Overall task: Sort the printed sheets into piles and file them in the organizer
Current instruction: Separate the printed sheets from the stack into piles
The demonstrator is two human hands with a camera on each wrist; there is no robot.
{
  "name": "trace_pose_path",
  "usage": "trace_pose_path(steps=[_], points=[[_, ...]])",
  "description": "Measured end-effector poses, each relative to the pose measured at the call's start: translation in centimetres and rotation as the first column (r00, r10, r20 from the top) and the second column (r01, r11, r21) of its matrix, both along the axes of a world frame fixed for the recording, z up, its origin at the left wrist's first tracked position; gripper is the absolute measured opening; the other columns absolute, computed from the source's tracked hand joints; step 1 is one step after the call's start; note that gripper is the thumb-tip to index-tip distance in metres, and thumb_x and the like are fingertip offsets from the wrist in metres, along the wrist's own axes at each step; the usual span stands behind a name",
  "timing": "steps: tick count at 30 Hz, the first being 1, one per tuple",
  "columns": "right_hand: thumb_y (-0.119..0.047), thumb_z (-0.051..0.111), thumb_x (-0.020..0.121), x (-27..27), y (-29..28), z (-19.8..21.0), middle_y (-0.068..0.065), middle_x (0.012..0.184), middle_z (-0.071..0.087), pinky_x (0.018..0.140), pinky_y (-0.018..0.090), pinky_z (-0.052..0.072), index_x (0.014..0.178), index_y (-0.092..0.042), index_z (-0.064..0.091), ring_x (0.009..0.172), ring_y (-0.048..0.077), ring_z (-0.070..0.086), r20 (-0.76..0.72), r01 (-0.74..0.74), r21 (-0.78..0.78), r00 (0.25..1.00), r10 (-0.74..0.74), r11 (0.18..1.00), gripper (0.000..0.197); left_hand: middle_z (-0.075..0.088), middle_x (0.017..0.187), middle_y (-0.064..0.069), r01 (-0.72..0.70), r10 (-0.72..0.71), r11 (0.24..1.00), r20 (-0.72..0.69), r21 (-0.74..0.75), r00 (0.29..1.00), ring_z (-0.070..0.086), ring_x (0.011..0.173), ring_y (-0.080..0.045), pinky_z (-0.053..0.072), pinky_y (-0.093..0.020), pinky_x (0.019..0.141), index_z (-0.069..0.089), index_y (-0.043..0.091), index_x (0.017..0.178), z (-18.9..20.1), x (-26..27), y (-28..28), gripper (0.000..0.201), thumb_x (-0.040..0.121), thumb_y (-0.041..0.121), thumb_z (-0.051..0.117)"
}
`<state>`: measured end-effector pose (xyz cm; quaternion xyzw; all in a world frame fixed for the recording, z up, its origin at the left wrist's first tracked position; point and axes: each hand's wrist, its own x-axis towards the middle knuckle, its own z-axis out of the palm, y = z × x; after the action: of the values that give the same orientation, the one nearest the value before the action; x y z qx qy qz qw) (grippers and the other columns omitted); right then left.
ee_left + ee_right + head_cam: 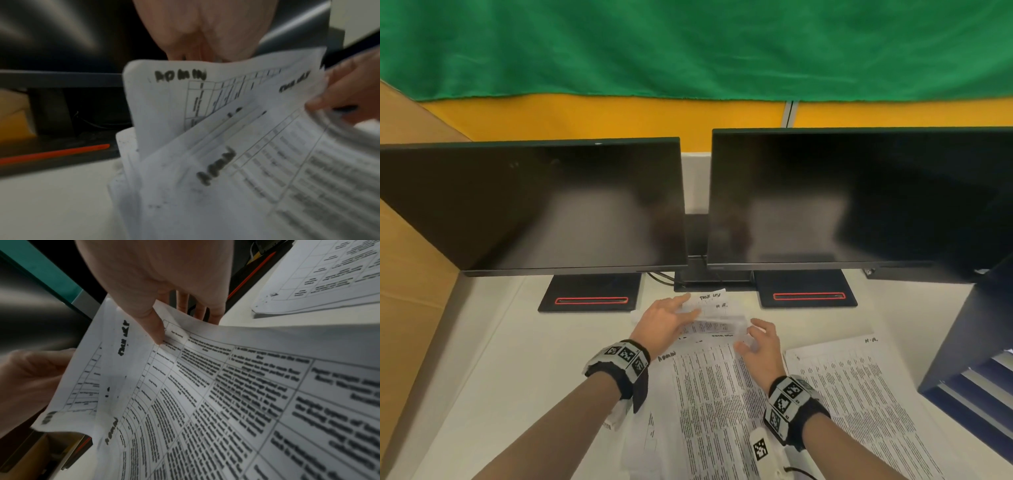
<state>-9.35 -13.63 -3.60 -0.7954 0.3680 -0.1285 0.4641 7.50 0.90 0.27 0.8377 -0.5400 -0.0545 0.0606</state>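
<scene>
A loose stack of printed sheets lies on the white desk in front of me, its far ends lifted and fanned. My left hand grips the raised far ends, fingers behind a sheet marked ADMIN. My right hand pinches the far corner of another sheet, thumb on top and fingers under its edge. A second pile marked H.R. lies flat to the right. The dark blue organizer stands at the right edge with its slots facing me.
Two dark monitors stand close behind the sheets, their black bases just beyond my hands. A cardboard panel walls off the left side. Bare desk lies to the left of the stack.
</scene>
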Motion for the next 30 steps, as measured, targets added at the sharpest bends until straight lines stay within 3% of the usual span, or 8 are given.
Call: trace_pose_path(steps=[3, 8, 12, 15, 18, 20, 23, 30], points=[[-0.015, 0.066, 0.084, 0.1, -0.2, 0.1, -0.012, 0.136, 0.040, 0.109, 0.034, 0.032, 0.083, -0.025, 0.062, 0.122, 0.012, 0.039, 0.045, -0.048, 0.001, 0.998, 0.048, 0.999, 0.011, 0.034, 0.149, 0.004, -0.050, 0.013, 0.992, -0.293, -0.120, 0.956, 0.038, 0.132, -0.020, 0.033, -0.033, 0.109, 0.062, 0.034, 0.119, -0.3, -0.4, 0.2, 0.028, 0.093, 0.031, 0.054], [-0.016, 0.063, 0.086, 0.2, 0.2, 0.6, 0.002, 0.099, 0.069, 0.083, 0.033, 0.053, 0.097, -0.012, 0.067, 0.092, 0.020, 0.064, 0.054, -0.028, 0.137, 0.998, 0.021, 0.990, 0.012, 0.041, 0.138, 0.003, -0.260, 0.181, 0.964, -0.598, -0.048, 0.781, 0.039, 0.124, -0.015, 0.030, -0.036, 0.109, 0.072, 0.021, 0.093, -0.2, -0.2, -0.5, 0.036, 0.096, 0.039, 0.042], [-0.013, 0.061, 0.087, -0.2, 0.3, 0.9, 0.001, 0.082, 0.066, 0.065, 0.024, 0.048, 0.087, -0.007, 0.065, 0.074, 0.018, 0.061, 0.071, -0.011, 0.146, 0.997, 0.000, 0.989, 0.007, 0.051, 0.127, -0.002, -0.353, 0.301, 0.936, -0.509, -0.007, 0.807, 0.043, 0.120, -0.021, 0.033, -0.037, 0.103, 0.069, 0.015, 0.093, 0.2, 0.3, -1.1, 0.049, 0.097, 0.047, 0.032], [-0.015, 0.056, 0.089, -0.3, -0.3, 0.4, 0.003, 0.091, 0.069, 0.079, 0.036, 0.055, 0.094, -0.013, 0.063, 0.085, 0.020, 0.065, 0.050, 0.022, 0.160, 0.998, -0.031, 0.987, 0.009, 0.058, 0.117, 0.001, -0.182, 0.211, 0.977, -0.608, 0.111, 0.765, 0.055, 0.104, -0.018, 0.044, -0.031, 0.087, 0.059, 0.020, 0.113, 1.0, -0.4, -0.9, 0.046, 0.088, 0.056, 0.047], [-0.014, 0.055, 0.088, -0.1, 0.0, 0.5, 0.001, 0.097, 0.062, 0.082, 0.038, 0.053, 0.098, -0.013, 0.055, 0.093, 0.022, 0.060, 0.035, -0.042, 0.279, 0.999, 0.033, 0.959, 0.010, 0.059, 0.123, 0.003, -0.063, 0.154, 0.977, -0.473, 0.202, 0.867, 0.057, 0.107, -0.020, 0.047, -0.035, 0.093, 0.049, 0.026, 0.123, 0.1, -0.4, 0.0, 0.037, 0.088, 0.033, 0.057], [-0.021, 0.056, 0.085, 0.1, 0.2, 1.4, 0.000, 0.091, 0.052, 0.076, 0.029, 0.046, 0.094, -0.014, 0.050, 0.086, 0.019, 0.053, 0.058, -0.022, 0.410, 0.998, -0.003, 0.912, 0.014, 0.062, 0.119, 0.003, -0.135, 0.179, 0.982, -0.421, 0.133, 0.889, 0.057, 0.108, -0.021, 0.045, -0.036, 0.096, 0.056, 0.025, 0.117, -0.9, -0.3, 0.7, 0.030, 0.090, 0.014, 0.047], [-0.021, 0.048, 0.090, 0.8, -0.8, 2.0, 0.010, 0.092, 0.057, 0.073, 0.035, 0.044, 0.096, -0.009, 0.052, 0.081, 0.023, 0.053, 0.064, 0.137, 0.597, 0.974, -0.218, 0.790, 0.014, 0.066, 0.090, 0.006, -0.203, 0.192, 0.979, -0.372, 0.009, 0.908, 0.062, 0.088, -0.017, 0.044, -0.024, 0.076, 0.060, 0.028, 0.087, -1.8, -0.4, 2.0, 0.017, 0.090, 0.016, 0.049], [-0.008, 0.040, 0.092, 4.3, -4.4, -1.2, 0.011, 0.132, 0.054, 0.103, 0.043, 0.044, 0.126, -0.011, 0.055, 0.120, 0.029, 0.052, -0.304, -0.002, 0.231, 0.950, 0.074, 0.973, 0.037, 0.057, 0.074, 0.018, -0.277, 0.239, 0.960, -0.384, -0.045, 0.892, 0.057, 0.076, -0.012, 0.041, -0.026, 0.071, 0.048, 0.037, 0.069, -3.3, 0.1, 3.0, 0.027, 0.088, 0.022, 0.058]])
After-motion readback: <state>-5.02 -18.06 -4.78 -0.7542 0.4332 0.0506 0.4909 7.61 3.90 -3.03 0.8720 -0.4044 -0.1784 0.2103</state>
